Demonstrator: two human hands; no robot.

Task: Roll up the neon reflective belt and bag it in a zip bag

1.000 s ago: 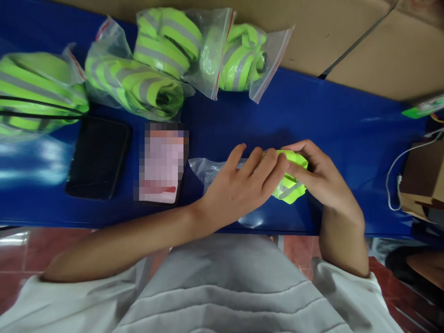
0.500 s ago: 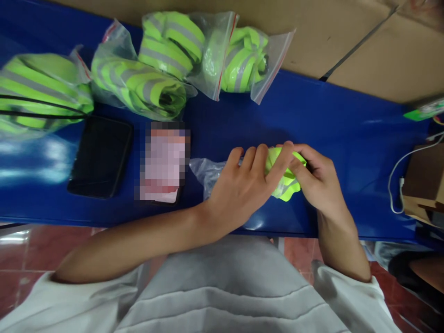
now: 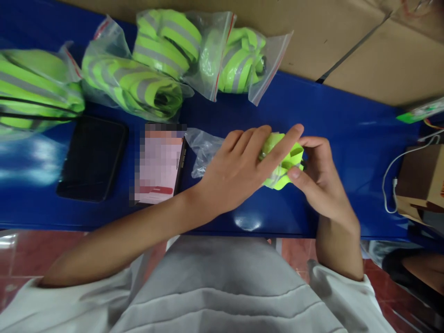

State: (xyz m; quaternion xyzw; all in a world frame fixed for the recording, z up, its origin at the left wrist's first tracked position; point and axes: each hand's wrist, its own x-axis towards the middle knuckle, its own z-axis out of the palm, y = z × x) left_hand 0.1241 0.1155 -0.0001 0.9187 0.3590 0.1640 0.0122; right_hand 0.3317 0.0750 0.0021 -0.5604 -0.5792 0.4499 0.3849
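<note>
A bundle of neon yellow-green strap (image 3: 277,162) lies between my hands, partly inside a clear plastic bag (image 3: 204,150) that stretches out to the left. My left hand (image 3: 239,166) rests over the bundle and the bag, its fingers closed round the bundle's left side and its index finger lying across the top. At the right end, the thumb and curled fingers of my right hand (image 3: 319,180) grip the strap's folds. My left palm hides part of the bag.
Several bagged yellow-green strap rolls (image 3: 166,44) line the back left of the blue table (image 3: 312,115). A black device (image 3: 93,157) and a phone (image 3: 157,162) lie at the left. Cardboard boxes (image 3: 347,46) stand behind; a white cable (image 3: 385,175) and another person's arm (image 3: 423,275) are at the right.
Both hands and the bundle have shifted slightly up and left. The loose end of the bag has moved up. My right thumb has slid lower on the strap, and my left index finger reaches further over it.
</note>
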